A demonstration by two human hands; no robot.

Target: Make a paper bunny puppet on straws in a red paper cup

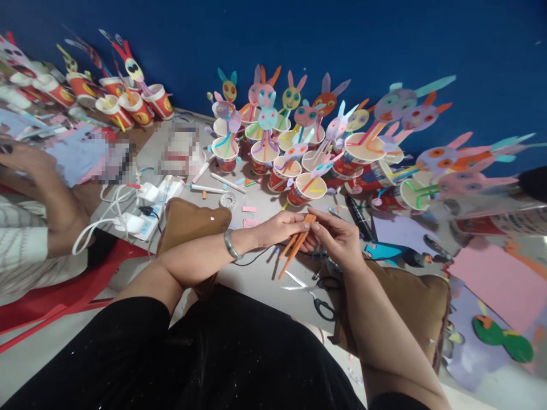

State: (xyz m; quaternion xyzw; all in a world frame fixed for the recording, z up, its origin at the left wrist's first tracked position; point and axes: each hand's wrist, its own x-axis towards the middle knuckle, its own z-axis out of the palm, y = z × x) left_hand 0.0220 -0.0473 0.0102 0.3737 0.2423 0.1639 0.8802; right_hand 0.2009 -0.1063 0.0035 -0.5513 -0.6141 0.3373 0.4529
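My left hand (pixel 282 229) pinches a few thin orange straws (pixel 294 251) between thumb and fingers, above the table. Against it, the fingers of my right hand (pixel 339 236) close on the upper end of the same straws. Their lower ends slant down toward me and spread apart. Black-handled scissors (pixel 325 308) lie on the table just below my right hand, blades pointing left. Beyond my hands stands a paper cup (pixel 306 189) with a paper rabbit figure rising from it.
Several more rabbit cups (pixel 265 156) crowd the back by the blue wall (pixel 273 34). Brown cushions (pixel 192 225) lie under both forearms. A power strip (pixel 160 208) with white cables sits left, near another person's arm (pixel 64 199). Pink paper (pixel 504 282) lies right.
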